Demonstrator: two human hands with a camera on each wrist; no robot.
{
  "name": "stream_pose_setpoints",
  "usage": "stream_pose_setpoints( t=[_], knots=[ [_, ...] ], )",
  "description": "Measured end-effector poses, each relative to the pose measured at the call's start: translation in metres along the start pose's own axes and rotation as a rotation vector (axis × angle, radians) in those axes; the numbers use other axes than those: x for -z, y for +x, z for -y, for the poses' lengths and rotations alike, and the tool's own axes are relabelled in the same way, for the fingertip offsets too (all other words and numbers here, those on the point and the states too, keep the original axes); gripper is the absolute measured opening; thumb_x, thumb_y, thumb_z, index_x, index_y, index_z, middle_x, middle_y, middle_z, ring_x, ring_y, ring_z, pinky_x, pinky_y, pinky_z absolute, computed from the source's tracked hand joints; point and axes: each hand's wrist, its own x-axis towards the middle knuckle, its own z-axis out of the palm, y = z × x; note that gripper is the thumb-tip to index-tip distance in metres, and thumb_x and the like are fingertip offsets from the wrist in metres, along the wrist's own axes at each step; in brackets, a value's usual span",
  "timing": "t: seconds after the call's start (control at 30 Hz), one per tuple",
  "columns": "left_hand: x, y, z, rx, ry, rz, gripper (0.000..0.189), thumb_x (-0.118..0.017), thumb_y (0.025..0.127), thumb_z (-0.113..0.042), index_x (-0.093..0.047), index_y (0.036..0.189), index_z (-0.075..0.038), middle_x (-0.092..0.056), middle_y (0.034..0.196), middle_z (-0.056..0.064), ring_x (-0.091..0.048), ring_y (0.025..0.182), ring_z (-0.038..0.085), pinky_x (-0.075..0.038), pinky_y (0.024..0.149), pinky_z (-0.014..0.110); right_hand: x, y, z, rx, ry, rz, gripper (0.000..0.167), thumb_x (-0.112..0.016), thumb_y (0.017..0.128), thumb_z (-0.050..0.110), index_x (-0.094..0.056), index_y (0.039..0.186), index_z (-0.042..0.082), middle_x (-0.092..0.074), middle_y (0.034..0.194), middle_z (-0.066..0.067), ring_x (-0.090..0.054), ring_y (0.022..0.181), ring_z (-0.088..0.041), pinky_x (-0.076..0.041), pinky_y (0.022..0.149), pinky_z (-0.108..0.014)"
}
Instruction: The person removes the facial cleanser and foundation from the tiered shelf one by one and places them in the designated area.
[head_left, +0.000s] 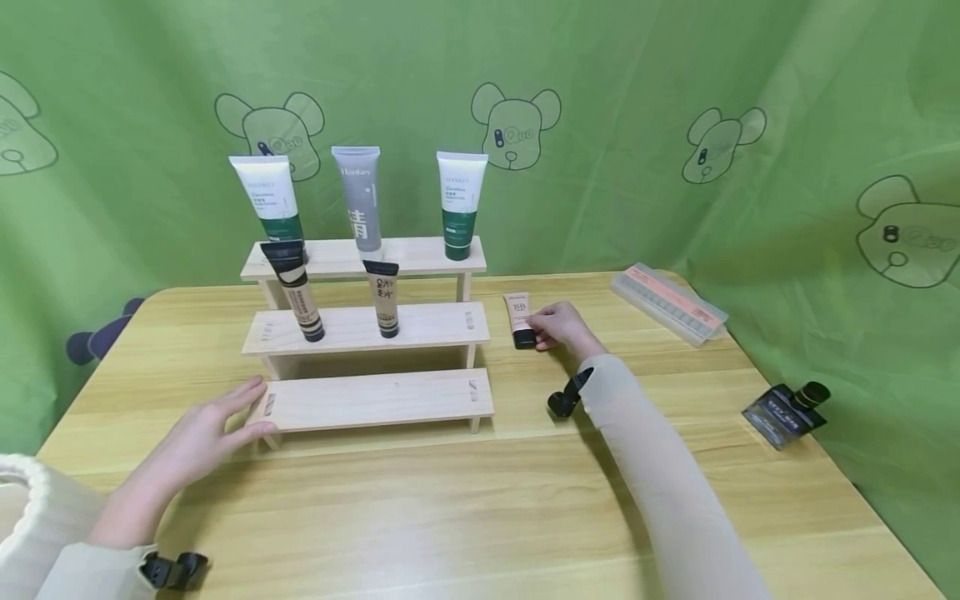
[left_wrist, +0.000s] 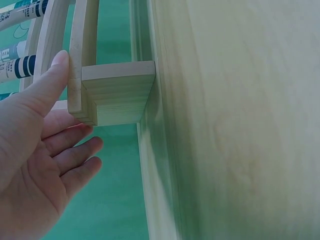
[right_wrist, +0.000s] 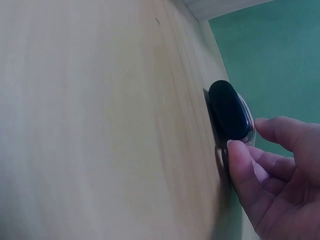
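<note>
- Just left of the left forearm stands a white, ribbed container (head_left: 63,508).
- The left hand (head_left: 213,425) reaches forward, fingers apart and relaxed, touching the near end of a pale wooden three-step rack (head_left: 375,398); the left wrist view alone shows the thumb laid along the board, its other fingers fanned out behind.
- Farther forward, the right hand (head_left: 561,327) bends inward from an extended arm, thumb and forefinger pinching the edge of a small pink BB tube (head_left: 517,313) lying flat on the wood-grained table (head_left: 420,517).
- Only the right wrist view shows the end of its cap (right_wrist: 227,110): a smooth, dark oval between table and fingertips.
- Beyond the right hand, to its right, lies a clear, ridged plastic box (head_left: 667,304).
- Behind everything hangs a creased green curtain (head_left: 615,200).
</note>
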Motion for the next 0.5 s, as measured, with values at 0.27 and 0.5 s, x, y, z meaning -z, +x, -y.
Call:
stream_pose_setpoints(
  t=[0.27, 0.5],
  knots=[
    [0.0, 0.001, -0.001, -0.022, 0.012, -0.018, 0.067, -0.065, 0.085, -0.033, -0.042, 0.131, 0.01, -0.036, 0.136, 0.028, -0.036, 0.118, 0.051, -0.03, 0.095, 0.062, 0.004, -0.002, 0.002, 0.001, 0.009, 0.001, 0.036, -0.058, 0.089, 0.008, -0.053, 0.116, -0.014, -0.058, 0.071, -0.01, -0.056, 0.05, -0.011, -0.055, 0.051, -0.024],
    [-0.001, 0.001, 0.002, -0.022, 0.015, -0.015, 0.067, -0.064, 0.086, -0.035, -0.042, 0.13, 0.01, -0.036, 0.136, 0.028, -0.036, 0.118, 0.051, -0.03, 0.095, 0.062, 0.011, -0.02, 0.018, 0.06, -0.041, -0.011, 0.036, -0.055, 0.092, 0.012, -0.051, 0.121, -0.009, -0.058, 0.103, -0.023, -0.062, 0.078, -0.026, -0.055, 0.073, -0.035]
  ],
)
